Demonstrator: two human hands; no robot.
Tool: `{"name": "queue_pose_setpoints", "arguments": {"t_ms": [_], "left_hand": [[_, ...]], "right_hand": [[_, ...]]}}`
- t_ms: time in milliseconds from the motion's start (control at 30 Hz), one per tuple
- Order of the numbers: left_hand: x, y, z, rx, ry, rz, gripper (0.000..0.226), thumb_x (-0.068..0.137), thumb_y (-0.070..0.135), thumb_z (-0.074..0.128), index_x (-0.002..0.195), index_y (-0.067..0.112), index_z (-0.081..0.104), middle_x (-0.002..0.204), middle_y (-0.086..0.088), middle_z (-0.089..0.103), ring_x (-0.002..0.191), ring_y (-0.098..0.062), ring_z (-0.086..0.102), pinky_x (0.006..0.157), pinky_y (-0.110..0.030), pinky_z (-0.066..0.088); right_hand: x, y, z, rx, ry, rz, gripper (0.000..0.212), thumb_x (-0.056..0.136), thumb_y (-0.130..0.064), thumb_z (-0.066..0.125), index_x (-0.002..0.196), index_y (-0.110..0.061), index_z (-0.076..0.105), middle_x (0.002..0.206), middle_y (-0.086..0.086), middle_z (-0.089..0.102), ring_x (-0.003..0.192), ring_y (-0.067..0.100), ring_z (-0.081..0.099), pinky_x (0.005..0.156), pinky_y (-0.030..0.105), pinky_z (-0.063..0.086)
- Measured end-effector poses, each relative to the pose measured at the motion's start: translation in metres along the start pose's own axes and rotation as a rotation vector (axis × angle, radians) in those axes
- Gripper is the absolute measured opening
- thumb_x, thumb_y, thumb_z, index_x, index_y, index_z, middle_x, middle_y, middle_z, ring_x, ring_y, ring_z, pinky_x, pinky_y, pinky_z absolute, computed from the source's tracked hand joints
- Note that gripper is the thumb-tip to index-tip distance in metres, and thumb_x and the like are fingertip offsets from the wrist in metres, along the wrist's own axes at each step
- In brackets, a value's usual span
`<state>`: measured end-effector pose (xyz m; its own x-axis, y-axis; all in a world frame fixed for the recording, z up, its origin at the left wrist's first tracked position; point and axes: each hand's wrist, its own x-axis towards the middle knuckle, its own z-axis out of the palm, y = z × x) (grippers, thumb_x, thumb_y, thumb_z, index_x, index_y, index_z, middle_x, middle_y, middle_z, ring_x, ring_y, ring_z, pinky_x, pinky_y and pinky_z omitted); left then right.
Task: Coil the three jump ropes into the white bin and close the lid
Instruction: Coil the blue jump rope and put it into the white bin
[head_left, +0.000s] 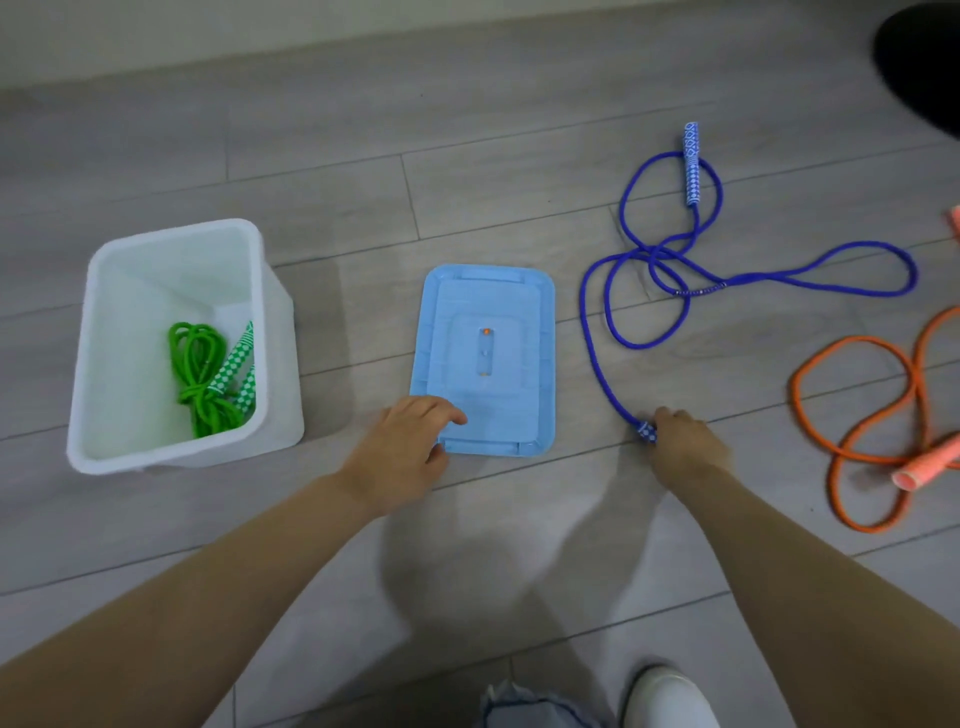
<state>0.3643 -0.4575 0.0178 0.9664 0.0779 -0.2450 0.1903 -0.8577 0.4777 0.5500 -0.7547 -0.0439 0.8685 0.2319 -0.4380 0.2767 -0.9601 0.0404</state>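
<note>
Head view: right hand (683, 441) grips blue rope handle (647, 431).

**Ropes, bin and lid on the floor**

We note the white bin (182, 353) at left, upright and open. The green rope (200, 376) lies coiled inside it, its green-and-white checkered handles leaning against the right wall. The blue lid (485, 358) lies flat on the floor just right of the bin, near the middle. Further right, the blue rope (670, 270) sprawls in loose loops, uncoiled; one patterned handle lies at the far end, the other at the near end. At far right the orange rope (862, 415) lies looped on the floor, a pink-orange handle at its near side, partly out of view.
</note>
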Motion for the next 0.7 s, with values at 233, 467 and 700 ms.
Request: {"name": "queue_pose_setpoints", "arguments": {"t_ms": [233, 467, 700], "left_hand": [[-0.033, 0.012, -0.012, -0.040, 0.076, -0.044, 0.043, 0.082, 0.013, 0.047, 0.124, 0.018, 0.056, 0.128, 0.002, 0.055, 0.123, -0.022, 0.046, 0.105, -0.035, 0.035], [-0.063, 0.044, -0.077, -0.212, 0.131, -0.236, 0.039, 0.095, 0.017, 0.049, 0.133, 0.015, 0.050, 0.137, 0.000, 0.053, 0.128, -0.019, 0.047, 0.106, -0.029, 0.034], [-0.112, 0.084, -0.137, -0.921, 0.211, -0.420, 0.037, 0.102, 0.034, 0.037, 0.122, 0.012, 0.058, 0.116, -0.005, 0.069, 0.110, -0.020, 0.062, 0.101, -0.034, 0.044]], "right_hand": [[-0.031, -0.036, -0.035, 0.380, 0.088, -0.041, 0.023, 0.085, -0.022, 0.058, 0.102, -0.007, 0.054, 0.103, 0.017, 0.061, 0.094, 0.037, 0.059, 0.075, 0.035, 0.042], [-0.086, -0.108, -0.123, 0.614, 0.224, -0.347, 0.033, 0.080, -0.014, 0.060, 0.112, -0.011, 0.055, 0.093, 0.011, 0.066, 0.089, 0.032, 0.061, 0.072, 0.034, 0.044], [-0.197, -0.175, -0.176, 0.654, 0.173, -0.742, 0.027, 0.083, -0.009, 0.058, 0.110, -0.012, 0.055, 0.094, 0.009, 0.065, 0.069, 0.019, 0.050, 0.067, 0.029, 0.043]]}}
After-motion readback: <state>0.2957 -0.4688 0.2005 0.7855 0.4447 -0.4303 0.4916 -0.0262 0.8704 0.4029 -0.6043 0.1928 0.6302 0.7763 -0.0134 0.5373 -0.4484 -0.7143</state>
